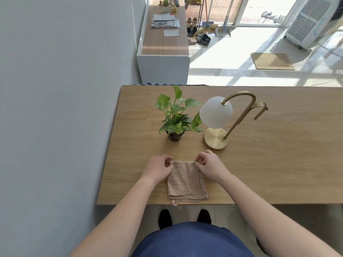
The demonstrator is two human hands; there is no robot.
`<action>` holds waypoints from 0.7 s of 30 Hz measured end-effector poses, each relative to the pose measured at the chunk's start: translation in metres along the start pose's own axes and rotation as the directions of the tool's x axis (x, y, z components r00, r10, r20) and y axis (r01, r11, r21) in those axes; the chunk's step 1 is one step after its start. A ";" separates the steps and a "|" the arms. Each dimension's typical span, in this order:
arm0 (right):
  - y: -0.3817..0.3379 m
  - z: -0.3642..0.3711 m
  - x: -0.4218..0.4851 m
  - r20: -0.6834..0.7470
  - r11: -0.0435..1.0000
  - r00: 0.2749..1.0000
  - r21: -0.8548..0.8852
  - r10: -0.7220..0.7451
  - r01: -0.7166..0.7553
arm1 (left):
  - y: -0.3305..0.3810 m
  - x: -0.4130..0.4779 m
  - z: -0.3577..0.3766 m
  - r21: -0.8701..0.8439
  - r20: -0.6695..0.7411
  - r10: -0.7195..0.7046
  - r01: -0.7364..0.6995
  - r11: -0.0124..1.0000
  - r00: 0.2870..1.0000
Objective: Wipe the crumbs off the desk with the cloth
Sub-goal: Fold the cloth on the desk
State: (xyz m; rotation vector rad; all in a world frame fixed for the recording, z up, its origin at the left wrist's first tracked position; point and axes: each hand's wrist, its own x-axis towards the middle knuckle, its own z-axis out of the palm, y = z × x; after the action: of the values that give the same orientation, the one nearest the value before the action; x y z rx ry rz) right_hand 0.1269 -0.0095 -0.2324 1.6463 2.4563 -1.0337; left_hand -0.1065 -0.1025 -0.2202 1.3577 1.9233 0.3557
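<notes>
A folded beige cloth (186, 180) lies flat on the wooden desk (269, 164), close to its near edge. My left hand (157, 168) pinches the cloth's far left corner. My right hand (208, 165) pinches its far right corner. Both hands hold the far edge against the desk top. I can make out no crumbs on the wood at this distance.
A small potted plant (175, 115) stands just beyond the cloth. To its right is a brass desk lamp (218, 125) with a white globe shade. A grey wall (55, 108) borders the desk on the left. A low cabinet (164, 47) stands behind the desk.
</notes>
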 end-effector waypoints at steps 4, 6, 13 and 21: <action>-0.004 0.004 0.002 0.011 0.999 1.000 -0.048 0.010 -0.009 | 0.003 0.008 0.003 0.075 0.021 0.031 -0.032 0.997 0.999; -0.007 0.006 0.001 0.014 0.999 1.000 -0.052 0.013 -0.012 | 0.003 0.011 0.004 0.097 0.017 0.046 -0.047 0.994 0.999; -0.007 0.006 -0.009 0.024 0.994 0.994 0.034 0.106 -0.107 | 0.000 0.014 0.003 -0.023 0.050 0.022 -0.021 1.000 0.999; 0.001 -0.004 -0.031 0.001 0.920 0.993 0.375 0.120 -0.112 | 0.001 -0.001 -0.001 -0.233 0.017 0.019 -0.015 0.972 1.000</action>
State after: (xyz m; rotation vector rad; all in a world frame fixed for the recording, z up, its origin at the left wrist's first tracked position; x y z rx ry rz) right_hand 0.1428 -0.0324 -0.2191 1.8804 2.2406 -1.5515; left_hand -0.1066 -0.1030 -0.2186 1.2189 1.7923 0.5564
